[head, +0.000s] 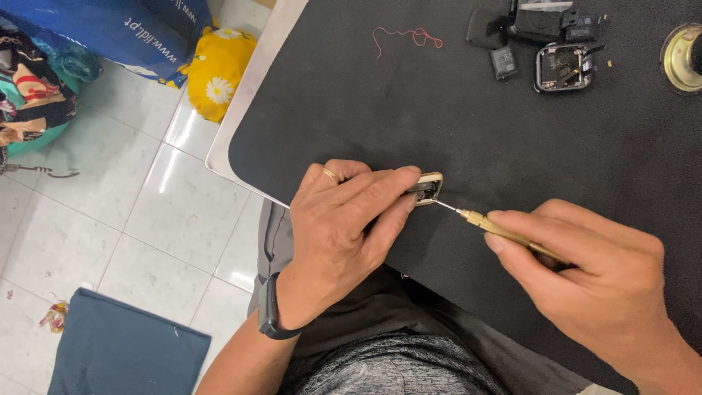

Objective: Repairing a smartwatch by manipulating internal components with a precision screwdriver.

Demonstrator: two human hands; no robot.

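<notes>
My left hand (347, 227) pins a small gold-edged watch case (429, 185) against the black mat (475, 110), fingers wrapped over most of it. A ring sits on one finger and a dark band circles the wrist. My right hand (592, 271) grips a thin brass screwdriver (497, 228). Its fine steel tip touches the case's right edge. The inside of the case is mostly hidden by my fingers.
At the mat's far right lie an opened watch body (561, 67), a small black battery (503, 62), dark parts (541, 22) and a round brass piece (680, 57). A red thread (409, 36) lies farther back. A blue bag (124, 29), yellow flowered cloth (216, 69) and blue cushion (124, 351) sit on the tiled floor.
</notes>
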